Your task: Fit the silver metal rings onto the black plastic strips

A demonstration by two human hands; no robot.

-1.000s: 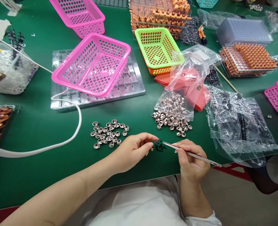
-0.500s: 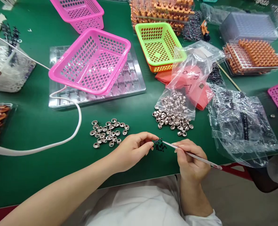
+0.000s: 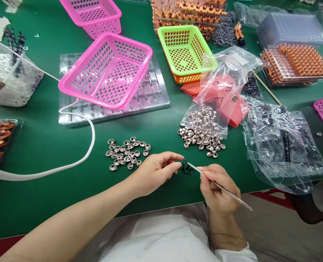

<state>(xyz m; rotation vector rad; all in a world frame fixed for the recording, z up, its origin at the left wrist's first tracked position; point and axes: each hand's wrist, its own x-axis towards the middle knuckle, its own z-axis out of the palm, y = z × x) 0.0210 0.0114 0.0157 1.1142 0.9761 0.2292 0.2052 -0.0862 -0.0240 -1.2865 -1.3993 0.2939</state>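
Observation:
My right hand (image 3: pixel 218 189) grips thin metal tweezers (image 3: pixel 205 174) whose tip reaches a tiny black part at my left fingertips. My left hand (image 3: pixel 154 171) pinches something small between thumb and forefinger; what it is stays hidden. A little heap of tiny black parts (image 3: pixel 187 170) lies on the green table (image 3: pixel 41 145) just under the tweezer tip. To the left of my left hand lies a cluster of small silver cups (image 3: pixel 127 153). Behind the hands, more silver cups (image 3: pixel 201 136) spill from a clear plastic bag (image 3: pixel 205 116).
A pink basket (image 3: pixel 106 71) rests tilted on a clear compartment tray (image 3: pixel 150 98). Behind stand a second pink basket (image 3: pixel 91 16), a green basket (image 3: pixel 184 51) and racks of orange parts (image 3: pixel 298 63). A white cable (image 3: pixel 68 163) loops at left. Crumpled clear bags (image 3: pixel 281 145) lie at right.
My right hand has dropped slightly toward me and tilted the tweezers steeper. The view has shifted a little. My left hand has stayed in place.

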